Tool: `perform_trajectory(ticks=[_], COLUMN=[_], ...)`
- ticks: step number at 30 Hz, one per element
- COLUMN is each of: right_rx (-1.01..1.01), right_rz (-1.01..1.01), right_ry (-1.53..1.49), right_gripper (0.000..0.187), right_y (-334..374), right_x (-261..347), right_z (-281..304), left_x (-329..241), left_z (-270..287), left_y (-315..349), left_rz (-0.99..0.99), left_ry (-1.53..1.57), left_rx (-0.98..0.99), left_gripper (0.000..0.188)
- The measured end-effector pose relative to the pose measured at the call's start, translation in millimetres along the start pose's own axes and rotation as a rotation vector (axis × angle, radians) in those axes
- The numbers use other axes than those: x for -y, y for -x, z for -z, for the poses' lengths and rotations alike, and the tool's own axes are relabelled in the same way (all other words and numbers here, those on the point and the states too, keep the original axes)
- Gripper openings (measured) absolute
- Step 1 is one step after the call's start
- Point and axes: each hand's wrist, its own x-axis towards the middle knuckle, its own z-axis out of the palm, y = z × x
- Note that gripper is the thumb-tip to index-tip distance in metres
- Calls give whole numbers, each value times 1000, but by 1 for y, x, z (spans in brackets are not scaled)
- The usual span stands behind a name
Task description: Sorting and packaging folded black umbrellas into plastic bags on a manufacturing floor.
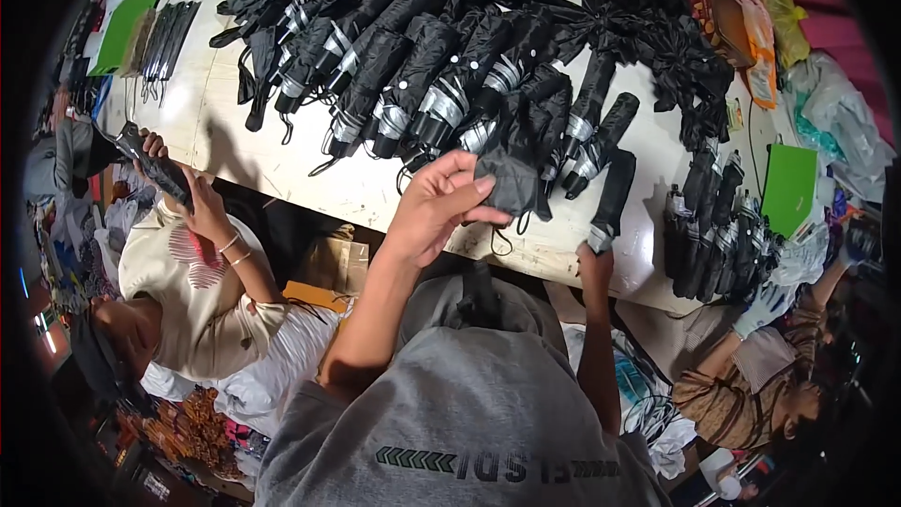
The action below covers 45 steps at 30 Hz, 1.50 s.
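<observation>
In front of me, my left hand (439, 204) is closed, thumb against fingers, on the edge of a black fabric umbrella cover (511, 183). A thin cord loop dangles below the cover. At the table's near edge, my right hand (595, 268) grips a folded black umbrella (615, 190) by its silver-and-black lower end, its top pointing away from me. The cover and this umbrella are apart. Just beyond my hands lie several folded black umbrellas (441, 99) with silver ribs showing at their ends.
Loose black umbrella fabric (601, 19) heaps across the far side of the white table (366, 192). More folded umbrellas (709, 225) lie at the right by a green board (790, 190). On the left, a co-worker (188, 263) holds a black umbrella; at the right sits a gloved co-worker (741, 366).
</observation>
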Motion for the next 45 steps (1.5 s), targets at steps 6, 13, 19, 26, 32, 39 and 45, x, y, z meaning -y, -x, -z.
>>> perform_trajectory(ticks=[6, 13, 19, 26, 32, 39, 45], right_rx=[170, 215, 147, 125, 317, 1069, 1400], right_rz=[-89, 432, 831, 846, 754, 345, 100], right_ry=[-170, -116, -128, -127, -247, -572, -981], right_gripper=[45, 46, 49, 48, 41, 37, 31], right_y=[45, 113, 111, 102, 106, 89, 88], right_x=[63, 123, 128, 125, 131, 127, 145], right_z=[58, 100, 104, 104, 104, 111, 98], left_x=[-20, -22, -20, -23, -27, -7, -15], left_z=[-40, -63, -99, -70, -80, -35, -65], left_y=[-20, -31, -13, -4, 4, 10, 21], left_rz=[-193, -564, -433, -531, -500, -320, -384], left_ry=[-29, -42, -137, -191, -391, -193, -208], left_rx=[-73, -190, -90, -60, 37, 189, 367], left_gripper=[11, 13, 15, 17, 22, 60, 36])
